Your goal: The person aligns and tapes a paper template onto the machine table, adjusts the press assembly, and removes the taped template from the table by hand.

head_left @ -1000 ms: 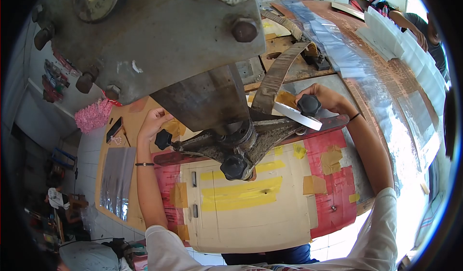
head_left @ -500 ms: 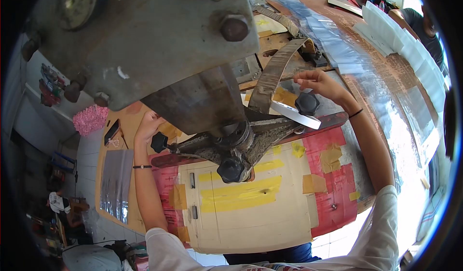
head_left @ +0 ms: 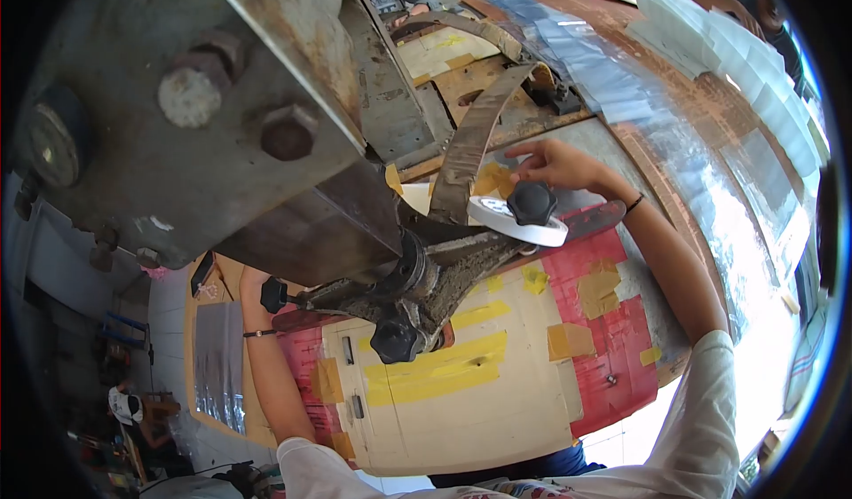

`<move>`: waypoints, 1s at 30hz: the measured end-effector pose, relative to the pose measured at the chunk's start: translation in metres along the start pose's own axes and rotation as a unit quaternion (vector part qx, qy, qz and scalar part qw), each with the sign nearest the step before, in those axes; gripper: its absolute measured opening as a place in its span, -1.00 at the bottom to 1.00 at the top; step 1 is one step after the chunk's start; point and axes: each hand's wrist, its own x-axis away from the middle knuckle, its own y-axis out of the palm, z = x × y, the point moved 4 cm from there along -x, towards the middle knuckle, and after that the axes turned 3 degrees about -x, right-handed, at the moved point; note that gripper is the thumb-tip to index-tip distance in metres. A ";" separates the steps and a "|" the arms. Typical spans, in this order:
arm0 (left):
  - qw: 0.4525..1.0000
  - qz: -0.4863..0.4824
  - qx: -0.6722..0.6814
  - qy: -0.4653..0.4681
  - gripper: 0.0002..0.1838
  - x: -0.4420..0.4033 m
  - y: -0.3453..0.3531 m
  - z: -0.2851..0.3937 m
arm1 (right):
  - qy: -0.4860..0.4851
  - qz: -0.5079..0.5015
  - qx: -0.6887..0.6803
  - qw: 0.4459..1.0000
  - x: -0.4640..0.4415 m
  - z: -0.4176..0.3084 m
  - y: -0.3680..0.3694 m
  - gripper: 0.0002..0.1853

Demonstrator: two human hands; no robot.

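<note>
My right hand [head_left: 564, 164] reaches over the metal bed behind a black knob [head_left: 532, 203]. Its fingers are apart and hold nothing that I can see. A roll of white tape [head_left: 497, 219] hangs around that knob. At the left, my left hand [head_left: 252, 288] is beside another black knob [head_left: 273, 295], its fingers hidden behind the machine. Between my arms lies a cream board [head_left: 461, 428] with yellow tape strips [head_left: 444, 366] and red side sections [head_left: 628, 348]. Above the board stands the press's metal bracket [head_left: 470, 264], with a third black knob [head_left: 397, 339] at its front.
A heavy bolted steel press head [head_left: 222, 171] blocks the upper left. A curved brown strap [head_left: 479, 135] rises behind the bracket. Clear plastic sheets [head_left: 577, 64] cover the brown table at right. A phone [head_left: 203, 273] lies at left. Other people are at the back and lower left.
My view has shifted, and the press head now fills more of the upper left. My right hand has lowered toward the bed, its fingers more spread. My left hand is more hidden.
</note>
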 end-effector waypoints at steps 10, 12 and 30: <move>0.997 0.009 0.060 -0.049 -0.77 0.015 0.010 -0.006 | 0.081 -0.085 0.002 0.993 -0.031 -0.002 0.001 -0.59; 0.996 0.010 0.070 -0.059 -0.77 0.016 0.012 -0.011 | 0.064 -0.075 -0.023 0.995 -0.030 0.003 0.000 -0.63; 0.995 0.027 0.058 -0.076 -0.74 0.006 0.022 -0.018 | -0.014 -0.085 -0.173 0.981 -0.031 0.004 0.001 -0.72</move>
